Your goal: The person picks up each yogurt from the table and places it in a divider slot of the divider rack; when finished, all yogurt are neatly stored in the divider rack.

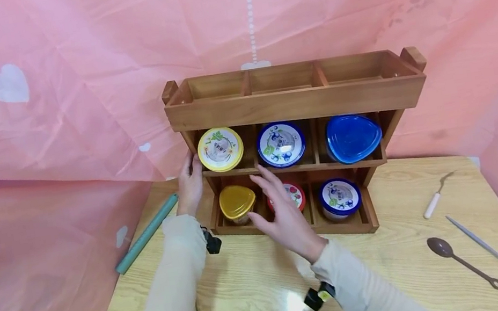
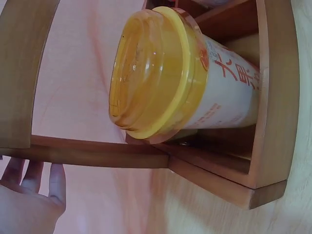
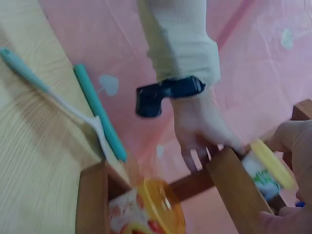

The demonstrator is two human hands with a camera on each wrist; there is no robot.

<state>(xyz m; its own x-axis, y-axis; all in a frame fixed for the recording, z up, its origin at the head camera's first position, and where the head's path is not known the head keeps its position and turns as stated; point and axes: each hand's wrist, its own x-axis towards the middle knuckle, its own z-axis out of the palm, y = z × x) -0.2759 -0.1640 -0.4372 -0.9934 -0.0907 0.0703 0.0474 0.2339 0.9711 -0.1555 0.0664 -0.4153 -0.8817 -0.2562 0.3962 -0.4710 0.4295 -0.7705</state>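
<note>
A wooden tiered rack (image 1: 297, 104) holds lidded cups in two rows. My left hand (image 1: 190, 184) grips its left side, fingers against the upright, beside a tub with a round yellow lid (image 1: 221, 149). My right hand (image 1: 283, 215) is before the rack, fingers spread and apart from the cups in the head view. It partly hides a red-lidded cup (image 1: 295, 195). To its left sits a cup with a domed yellow lid (image 2: 156, 73); to its right, a blue-lidded cup (image 1: 340, 197). Above are a round blue-lidded tub (image 1: 281, 144) and a blue rounded-triangular lid (image 1: 354, 138).
A green rod (image 1: 146, 235) lies left of the rack. A white utensil with a green handle (image 3: 63, 102) lies nearby. On the right are a small white-handled tool (image 1: 433, 204), a brown spoon (image 1: 461, 263) and a blue-grey spoon (image 1: 494, 250). Pink cloth (image 1: 77, 123) hangs behind.
</note>
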